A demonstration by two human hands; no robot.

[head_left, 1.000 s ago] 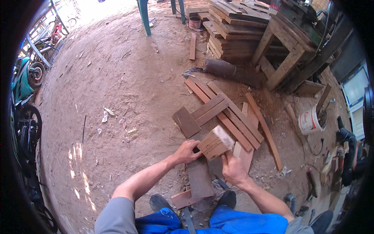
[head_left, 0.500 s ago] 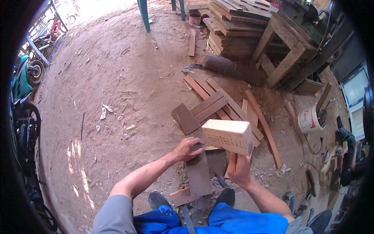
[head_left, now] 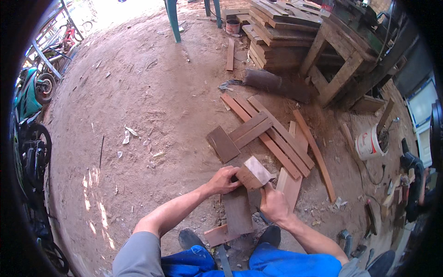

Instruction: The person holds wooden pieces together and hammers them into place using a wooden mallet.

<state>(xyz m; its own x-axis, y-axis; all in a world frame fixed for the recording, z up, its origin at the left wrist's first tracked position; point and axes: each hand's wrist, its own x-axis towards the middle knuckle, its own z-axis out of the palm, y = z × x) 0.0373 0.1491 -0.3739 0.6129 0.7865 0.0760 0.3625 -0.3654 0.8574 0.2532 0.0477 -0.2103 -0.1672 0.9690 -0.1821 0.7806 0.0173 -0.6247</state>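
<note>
Holding a small wood block (head_left: 253, 171) up between both hands, just above a dark plank (head_left: 237, 210) on the dirt floor (head_left: 152, 106). The left hand (head_left: 224, 180) fingers grip its left end; the right hand (head_left: 273, 203) grips from below. Its long side slants up-left. Half a second ago its wide pale face showed; now it is turned down smaller

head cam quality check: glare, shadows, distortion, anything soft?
Head view: strong fisheye, black rim at the corners, the stacked planks bow near the top edge. Top left is blown out by daylight; sun patches dapple the dirt floor. The wood block in the left hand and right hand is evenly lit and sharp.
</note>
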